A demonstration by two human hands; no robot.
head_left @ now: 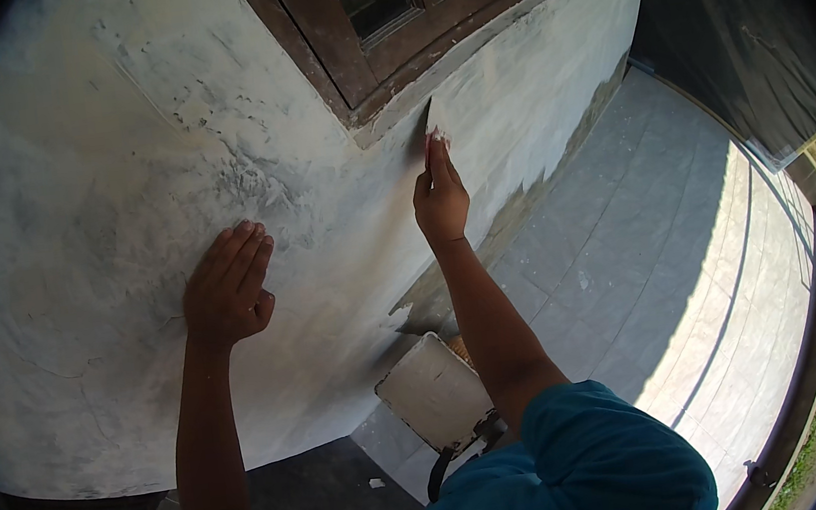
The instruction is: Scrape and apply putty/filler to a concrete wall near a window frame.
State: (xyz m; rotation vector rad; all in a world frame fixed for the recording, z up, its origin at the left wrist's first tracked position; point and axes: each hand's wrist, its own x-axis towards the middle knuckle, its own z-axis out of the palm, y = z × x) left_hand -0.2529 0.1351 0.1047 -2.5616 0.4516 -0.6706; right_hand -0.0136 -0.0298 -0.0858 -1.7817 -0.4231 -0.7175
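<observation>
My right hand [442,201] is closed round a putty knife [435,119] with whitish paste on its blade. The blade points up against the wall, just below the lower edge of a brown wooden window frame [444,44]. Its handle is mostly hidden by my fingers. To the left, my left hand [227,288] lies on the patchy white-grey wall [71,213], fingers stretched out and holding nothing. Rough dark smears mark the wall above that hand, and a smoother pale band runs under the window.
Below my right forearm stands a squarish white panel [432,391] with chipped dark edges. Grey floor tiles [586,225] stretch to the right, partly sunlit. A dark sheet [745,35] hangs at the far right, and a dark surface [325,501] lies at the bottom.
</observation>
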